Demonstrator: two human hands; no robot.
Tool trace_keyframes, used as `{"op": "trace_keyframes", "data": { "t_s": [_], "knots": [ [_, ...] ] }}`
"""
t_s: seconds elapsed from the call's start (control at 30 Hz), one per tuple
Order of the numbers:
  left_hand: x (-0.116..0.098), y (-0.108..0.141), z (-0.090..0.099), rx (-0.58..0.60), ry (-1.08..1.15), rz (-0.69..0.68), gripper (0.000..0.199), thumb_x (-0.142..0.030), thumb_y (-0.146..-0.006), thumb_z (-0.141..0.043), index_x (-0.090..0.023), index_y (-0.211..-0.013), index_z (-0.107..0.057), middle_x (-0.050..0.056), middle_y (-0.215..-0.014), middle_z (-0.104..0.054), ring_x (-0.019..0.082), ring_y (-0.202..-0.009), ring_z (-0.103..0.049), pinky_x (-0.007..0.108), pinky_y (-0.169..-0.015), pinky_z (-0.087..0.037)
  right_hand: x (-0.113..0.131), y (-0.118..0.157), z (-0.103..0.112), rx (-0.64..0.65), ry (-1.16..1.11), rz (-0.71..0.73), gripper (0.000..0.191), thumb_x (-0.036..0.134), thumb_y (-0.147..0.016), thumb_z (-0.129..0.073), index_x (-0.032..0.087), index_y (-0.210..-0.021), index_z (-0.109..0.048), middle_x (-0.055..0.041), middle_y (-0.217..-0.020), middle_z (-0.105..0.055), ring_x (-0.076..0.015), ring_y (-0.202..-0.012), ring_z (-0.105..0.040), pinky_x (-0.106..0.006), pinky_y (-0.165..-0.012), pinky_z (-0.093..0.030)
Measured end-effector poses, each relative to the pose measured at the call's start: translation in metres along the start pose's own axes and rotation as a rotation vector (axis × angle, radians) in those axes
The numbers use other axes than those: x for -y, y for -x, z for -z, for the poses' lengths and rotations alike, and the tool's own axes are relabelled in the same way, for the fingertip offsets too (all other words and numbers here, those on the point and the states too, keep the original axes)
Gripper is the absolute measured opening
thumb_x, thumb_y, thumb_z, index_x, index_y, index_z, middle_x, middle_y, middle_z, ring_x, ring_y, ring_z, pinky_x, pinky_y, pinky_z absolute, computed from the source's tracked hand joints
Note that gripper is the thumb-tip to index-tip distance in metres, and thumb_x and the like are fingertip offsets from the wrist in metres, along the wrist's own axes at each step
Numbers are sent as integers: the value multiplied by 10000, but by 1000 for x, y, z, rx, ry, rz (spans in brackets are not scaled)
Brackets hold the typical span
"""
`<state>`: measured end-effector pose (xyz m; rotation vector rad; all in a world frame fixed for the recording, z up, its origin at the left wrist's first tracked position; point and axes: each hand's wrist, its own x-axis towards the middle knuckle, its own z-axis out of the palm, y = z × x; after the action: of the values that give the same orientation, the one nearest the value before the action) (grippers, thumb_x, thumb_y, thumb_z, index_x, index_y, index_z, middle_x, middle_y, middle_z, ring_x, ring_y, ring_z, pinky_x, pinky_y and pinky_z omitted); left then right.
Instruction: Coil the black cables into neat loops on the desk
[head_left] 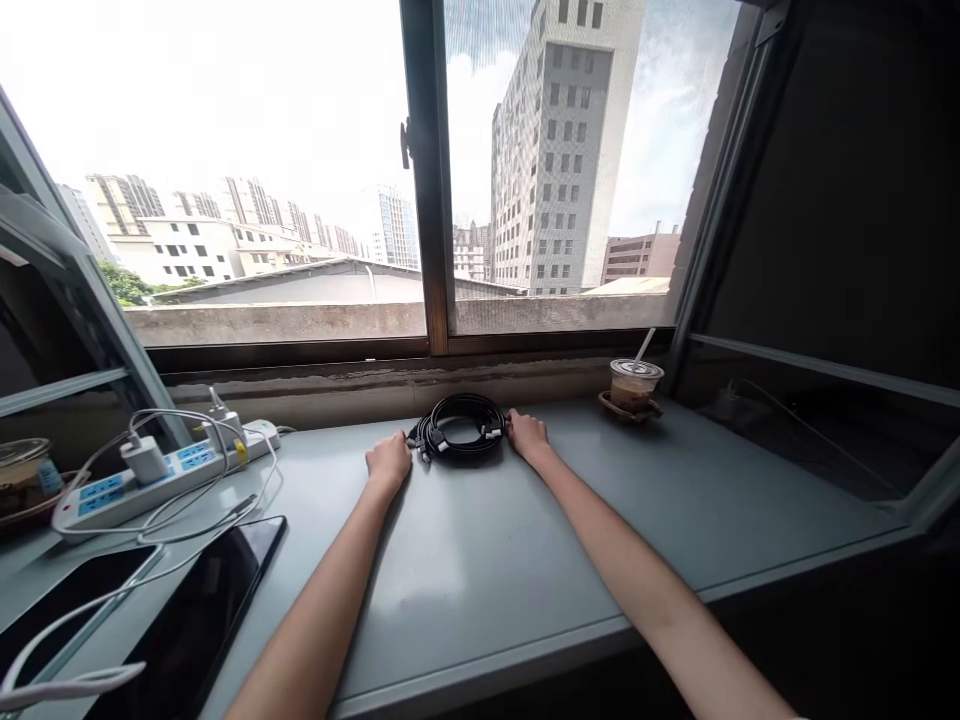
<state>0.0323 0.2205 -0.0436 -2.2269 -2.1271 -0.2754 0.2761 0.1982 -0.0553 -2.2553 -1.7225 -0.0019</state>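
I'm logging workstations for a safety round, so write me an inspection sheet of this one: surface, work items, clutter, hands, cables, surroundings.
Surface: smooth grey-blue tabletop, with glare patches.
Work items: round coil of black cable, lying flat near the window side, several connector ends showing.
Clutter: glossy black flat slab at lower left; clear lidded plastic cup with straw on a brown tray at far right.
Hands: left hand and right hand at the coil's two sides, fingers curled; grip unclear.
Cables: thin white cables looping over a long white power strip with blue sockets.
Surroundings: dark-framed window behind; buildings outside.
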Motion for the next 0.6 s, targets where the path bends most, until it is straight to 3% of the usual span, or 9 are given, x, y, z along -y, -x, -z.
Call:
{"op": "trace_keyframes", "data": {
  "t_s": [0.6],
  "knots": [
    [-2,6,2,-9,3,-3,378,-217,-885,-239,-166,-1082,-557,128,-1083,-649,272,-974,-611,344,-724,-452,-2,6,2,-15,-48,-12,301,288,-913,-340,217,-1115,-551,-85,-1013,-660,-235,-959,-602,-305,-753,-399]
  ]
}}
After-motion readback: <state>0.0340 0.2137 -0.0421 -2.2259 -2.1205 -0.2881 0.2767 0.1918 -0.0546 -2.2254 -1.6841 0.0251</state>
